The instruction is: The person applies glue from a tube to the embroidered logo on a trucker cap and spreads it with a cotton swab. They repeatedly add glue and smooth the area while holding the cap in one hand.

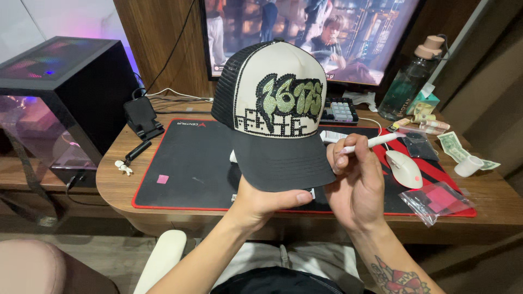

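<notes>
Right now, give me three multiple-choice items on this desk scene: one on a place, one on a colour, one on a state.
1. Where does the computer mouse lie?
A. On the desk mat, right of the cap
B. On top of the black computer case
C. On the person's lap

2. What colour is the brim of the cap?
A. Red
B. Black
C. White

3. How is the white pen-like tool held?
A. Lying loose on the mat
C. Clamped under the cap's brim
B. Gripped in the fingers of the right hand

Answers: 1 A, the mouse sits on the desk mat right of the cap. 2 B, the brim is black below the cream front. 3 B, the right hand pinches it while the left hand holds the brim.
</notes>
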